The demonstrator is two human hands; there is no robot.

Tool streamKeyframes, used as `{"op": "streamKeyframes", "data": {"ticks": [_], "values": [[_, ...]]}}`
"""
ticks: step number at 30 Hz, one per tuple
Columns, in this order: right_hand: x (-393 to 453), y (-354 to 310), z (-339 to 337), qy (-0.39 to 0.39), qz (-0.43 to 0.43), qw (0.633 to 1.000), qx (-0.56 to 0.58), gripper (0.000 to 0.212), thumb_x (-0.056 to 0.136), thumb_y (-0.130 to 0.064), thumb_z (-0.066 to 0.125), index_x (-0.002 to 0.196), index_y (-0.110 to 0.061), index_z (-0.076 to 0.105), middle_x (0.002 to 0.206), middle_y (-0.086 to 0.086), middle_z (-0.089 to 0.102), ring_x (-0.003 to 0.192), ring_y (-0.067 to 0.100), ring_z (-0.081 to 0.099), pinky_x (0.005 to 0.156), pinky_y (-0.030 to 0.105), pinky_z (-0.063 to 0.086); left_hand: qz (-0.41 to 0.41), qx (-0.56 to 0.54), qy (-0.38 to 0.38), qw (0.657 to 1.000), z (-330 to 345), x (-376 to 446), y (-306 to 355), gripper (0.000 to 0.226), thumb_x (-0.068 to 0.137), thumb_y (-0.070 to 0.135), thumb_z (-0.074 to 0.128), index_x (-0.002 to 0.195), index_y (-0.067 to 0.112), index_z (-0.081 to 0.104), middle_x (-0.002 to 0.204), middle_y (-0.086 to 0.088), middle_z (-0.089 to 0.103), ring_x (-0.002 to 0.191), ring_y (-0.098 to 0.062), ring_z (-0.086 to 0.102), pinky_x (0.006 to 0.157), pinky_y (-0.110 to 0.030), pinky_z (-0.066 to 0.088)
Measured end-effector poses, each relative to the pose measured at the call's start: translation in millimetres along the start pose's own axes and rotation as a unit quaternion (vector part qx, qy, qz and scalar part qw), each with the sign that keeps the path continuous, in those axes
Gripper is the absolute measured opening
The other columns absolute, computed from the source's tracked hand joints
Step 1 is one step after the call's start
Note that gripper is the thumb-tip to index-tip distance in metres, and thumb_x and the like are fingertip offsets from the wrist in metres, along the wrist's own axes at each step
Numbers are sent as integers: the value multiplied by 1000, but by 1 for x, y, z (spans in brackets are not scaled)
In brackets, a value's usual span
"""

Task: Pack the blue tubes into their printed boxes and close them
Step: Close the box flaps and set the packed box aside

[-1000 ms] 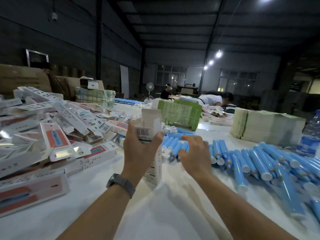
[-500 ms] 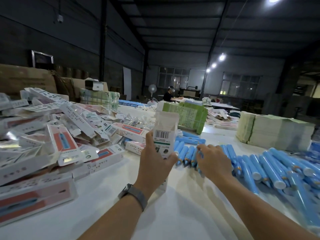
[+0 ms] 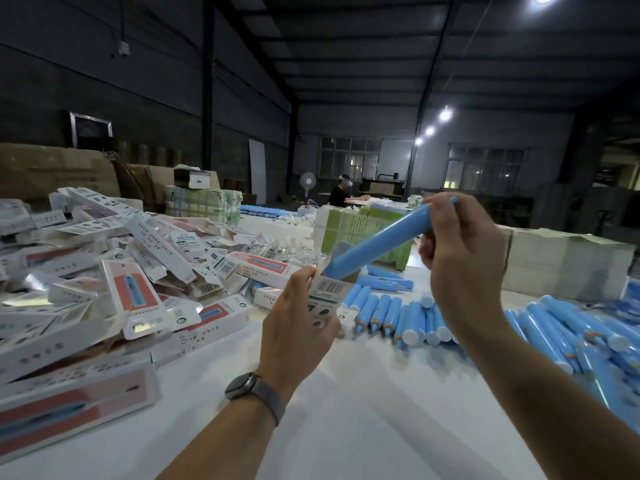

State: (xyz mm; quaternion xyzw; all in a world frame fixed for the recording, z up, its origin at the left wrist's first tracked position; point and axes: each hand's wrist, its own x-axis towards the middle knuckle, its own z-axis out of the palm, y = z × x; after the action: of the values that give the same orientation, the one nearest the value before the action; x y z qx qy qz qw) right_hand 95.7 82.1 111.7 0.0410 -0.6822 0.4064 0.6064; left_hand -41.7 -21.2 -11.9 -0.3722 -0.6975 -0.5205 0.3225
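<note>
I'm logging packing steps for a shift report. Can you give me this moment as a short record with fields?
left hand: left hand grips an open printed box
right hand: right hand holds a blue tube by its upper end
tube position: tilted, lower end at the box mouth
box state: top flap open
loose tubes: rows of blue tubes on the white table, right side
packed boxes: pile of boxes, left side

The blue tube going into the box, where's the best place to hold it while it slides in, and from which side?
Probably its upper far end, from the right. The blue tube slants with its lower end already in the open mouth of the printed box that the left hand holds, so only the upper part is free. The right hand pinches it there, leaving the shaft clear to slide in.
</note>
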Motion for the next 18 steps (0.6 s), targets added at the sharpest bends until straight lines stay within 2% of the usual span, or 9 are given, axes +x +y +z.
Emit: {"op": "streamKeyframes", "data": {"ticks": [3, 5, 7, 8, 10, 12, 15, 18], "values": [[-9, 5, 7, -44, -2, 998, -41, 17, 100, -30, 50, 91, -22, 61, 63, -9, 53, 55, 13, 52, 52, 32, 44, 16, 6, -16, 1000, -2, 0, 3, 77, 72, 15, 85, 121, 35, 30, 113, 2, 63, 96, -24, 67, 69, -32, 58], [-13, 5, 13, -79, -20, 994, -78, 12, 100, -28, 53, 90, -30, 59, 66, -6, 58, 55, 9, 57, 52, 27, 47, 28, -4, -20, 999, -5, 0, 6, 70, 76, 30, 84, 122, 34, 31, 114, 1, 64, 97, -22, 66, 71, -30, 56], [-16, 5, 18, -110, -33, 988, -104, 17, 97, -24, 59, 91, -38, 50, 72, -10, 65, 61, 5, 64, 53, 18, 50, 42, -38, -24, 998, -7, 0, 10, 49, 89, 49, 62, 124, 32, 32, 114, 0, 64, 96, -23, 65, 72, -39, 58], [-18, 7, 22, -126, -37, 984, -122, 22, 95, -23, 61, 92, -38, 46, 75, -11, 67, 65, 2, 65, 54, 16, 51, 48, -60, -26, 997, -8, 0, 12, 40, 94, 52, 48, 125, 31, 33, 112, 0, 63, 94, -24, 64, 71, -43, 56], [-24, 12, 28, -151, -63, 970, -178, 21, 94, -22, 65, 95, -35, 48, 81, -11, 69, 68, 3, 66, 58, 18, 51, 45, -96, -24, 994, -7, -1, 12, 31, 100, 49, 34, 125, 30, 35, 109, -1, 62, 92, -25, 62, 72, -46, 54], [-25, 19, 33, -145, -119, 954, -233, 7, 94, -20, 65, 100, -23, 63, 91, -6, 69, 81, 9, 62, 69, 25, 50, 19, -108, -23, 994, -5, -1, 11, 25, 102, 44, 34, 124, 32, 36, 111, -1, 63, 96, -24, 63, 75, -47, 55], [-19, 27, 42, -163, -142, 936, -276, 24, 93, -32, 57, 105, -17, 73, 108, -2, 58, 100, 14, 48, 77, 19, 36, -9, -110, 12, 994, -5, 3, 4, 24, 102, 40, 37, 122, 27, 39, 110, 1, 63, 94, -17, 62, 75, -42, 54], [-17, 39, 54, -248, -163, 902, -313, 24, 96, -32, 58, 101, -17, 76, 116, -1, 53, 108, 19, 46, 84, 28, 37, -12, -118, 59, 991, -3, 6, 0, 21, 101, 35, 41, 120, 26, 40, 104, 7, 58, 89, -10, 56, 72, -35, 50]]}}
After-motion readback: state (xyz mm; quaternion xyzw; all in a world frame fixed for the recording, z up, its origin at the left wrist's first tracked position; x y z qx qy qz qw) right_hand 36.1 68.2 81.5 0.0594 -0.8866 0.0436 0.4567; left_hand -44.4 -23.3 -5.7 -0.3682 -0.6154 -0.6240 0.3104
